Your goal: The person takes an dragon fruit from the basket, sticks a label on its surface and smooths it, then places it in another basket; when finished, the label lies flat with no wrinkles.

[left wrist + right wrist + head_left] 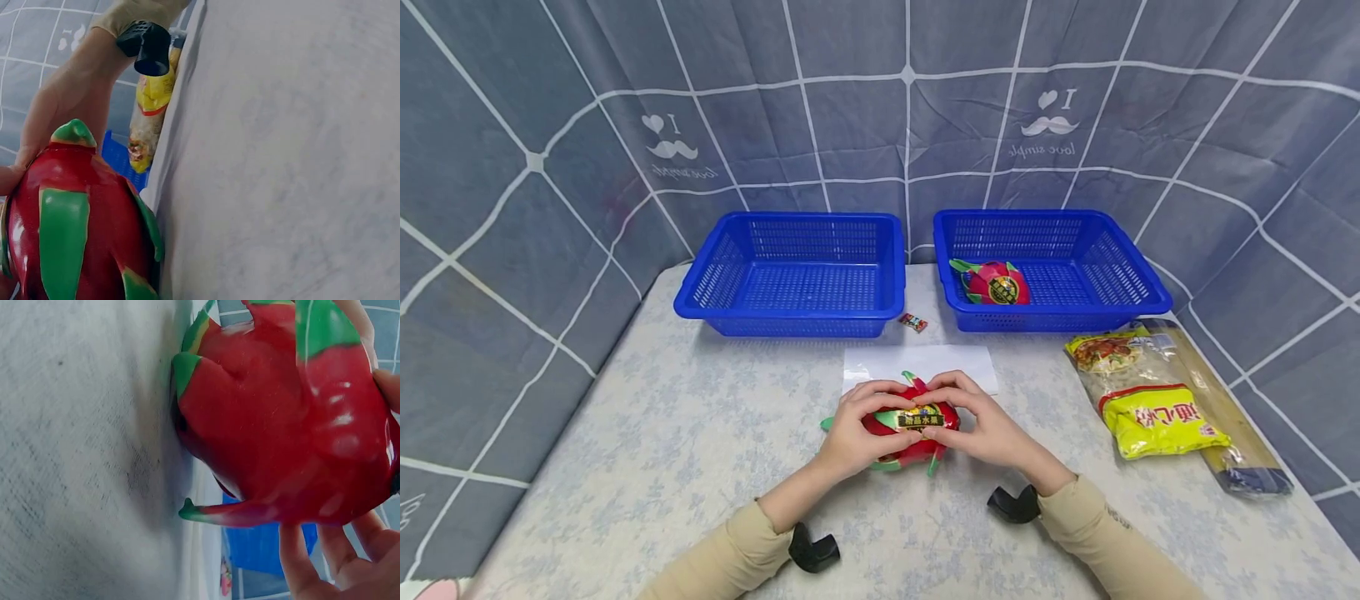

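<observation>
A red dragon fruit (916, 455) with green-tipped scales and a black-and-gold label (920, 418) lies at the middle of the table. My left hand (863, 423) grips its left side and my right hand (983, 423) its right side, thumbs in front and fingers curled over the top. Glossy red skin fills much of the left wrist view, where the fruit (103, 219) partly hides the hands. Fingers of the right hand (350, 562) touch the fruit (269, 425) in the right wrist view. A second labelled dragon fruit (996, 283) sits in the right blue basket (1052, 318).
Another blue basket (790, 321) stands at the back left. Between the baskets lies a small packet (913, 322), and a white sheet (917, 358) is just behind the fruit. At the right, a yellow-and-clear macaroni bag (1157, 417) overlaps a long brown package (1240, 425).
</observation>
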The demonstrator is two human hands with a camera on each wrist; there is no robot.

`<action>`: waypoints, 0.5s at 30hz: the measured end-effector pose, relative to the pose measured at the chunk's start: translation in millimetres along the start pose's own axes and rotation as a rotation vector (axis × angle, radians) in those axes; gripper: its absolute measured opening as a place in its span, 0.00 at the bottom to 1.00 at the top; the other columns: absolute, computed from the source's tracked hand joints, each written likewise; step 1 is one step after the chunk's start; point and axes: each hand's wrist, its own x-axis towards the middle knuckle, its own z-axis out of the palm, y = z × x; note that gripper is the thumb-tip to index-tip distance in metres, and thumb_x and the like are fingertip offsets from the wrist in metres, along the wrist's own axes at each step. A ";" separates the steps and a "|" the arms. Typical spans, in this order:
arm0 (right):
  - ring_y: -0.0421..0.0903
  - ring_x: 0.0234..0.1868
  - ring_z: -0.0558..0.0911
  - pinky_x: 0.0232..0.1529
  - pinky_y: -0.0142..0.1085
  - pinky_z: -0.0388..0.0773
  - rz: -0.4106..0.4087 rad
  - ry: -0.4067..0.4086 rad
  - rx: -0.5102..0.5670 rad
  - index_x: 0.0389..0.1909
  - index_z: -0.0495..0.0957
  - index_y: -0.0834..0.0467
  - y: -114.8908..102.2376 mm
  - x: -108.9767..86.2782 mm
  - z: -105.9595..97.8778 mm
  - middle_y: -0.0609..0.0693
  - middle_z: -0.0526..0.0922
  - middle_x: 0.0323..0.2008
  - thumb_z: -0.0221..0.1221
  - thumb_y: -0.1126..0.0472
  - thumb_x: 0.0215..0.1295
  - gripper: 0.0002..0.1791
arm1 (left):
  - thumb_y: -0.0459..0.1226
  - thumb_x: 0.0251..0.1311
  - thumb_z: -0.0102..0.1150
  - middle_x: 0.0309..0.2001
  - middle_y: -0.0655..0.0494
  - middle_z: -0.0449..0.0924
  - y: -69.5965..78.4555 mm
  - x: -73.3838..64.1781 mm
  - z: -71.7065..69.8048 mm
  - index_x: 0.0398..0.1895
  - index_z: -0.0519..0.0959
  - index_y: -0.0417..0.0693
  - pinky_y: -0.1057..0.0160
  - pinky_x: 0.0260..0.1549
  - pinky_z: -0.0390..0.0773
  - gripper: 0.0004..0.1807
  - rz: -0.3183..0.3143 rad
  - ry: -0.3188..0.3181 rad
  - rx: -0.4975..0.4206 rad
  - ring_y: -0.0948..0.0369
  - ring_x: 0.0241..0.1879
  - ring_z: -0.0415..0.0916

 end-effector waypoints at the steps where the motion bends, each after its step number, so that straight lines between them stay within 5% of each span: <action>1: 0.45 0.56 0.67 0.50 0.39 0.70 0.003 -0.011 0.002 0.53 0.78 0.52 0.6 -0.3 -0.2 0.47 0.69 0.53 0.66 0.61 0.57 0.21 | 0.38 0.43 0.75 0.50 0.56 0.78 -0.9 0.4 -0.6 0.39 0.85 0.50 0.52 0.52 0.67 0.16 -0.006 -0.005 -0.019 0.56 0.54 0.70; 5: 0.45 0.59 0.64 0.54 0.41 0.69 0.025 -0.058 0.013 0.58 0.75 0.51 3.1 -1.4 -1.2 0.47 0.67 0.57 0.66 0.59 0.57 0.26 | 0.35 0.43 0.74 0.50 0.55 0.78 -2.8 1.3 -2.2 0.40 0.85 0.47 0.56 0.49 0.72 0.17 -0.037 -0.012 -0.072 0.55 0.54 0.70; 8: 0.47 0.60 0.63 0.55 0.45 0.68 0.037 -0.082 0.066 0.59 0.73 0.52 5.4 -0.6 -2.3 0.48 0.66 0.58 0.65 0.60 0.59 0.26 | 0.35 0.46 0.72 0.51 0.56 0.78 -3.3 1.6 -2.5 0.40 0.84 0.49 0.52 0.52 0.66 0.15 -0.043 -0.003 -0.063 0.56 0.55 0.68; 15: 0.53 0.65 0.58 0.60 0.57 0.58 0.107 -0.097 0.306 0.45 0.73 0.57 9.2 1.6 -1.9 0.56 0.62 0.62 0.62 0.69 0.59 0.14 | 0.26 0.52 0.63 0.51 0.43 0.77 3.6 4.7 -4.7 0.35 0.82 0.38 0.49 0.54 0.63 0.07 -0.051 -0.005 -0.151 0.47 0.55 0.68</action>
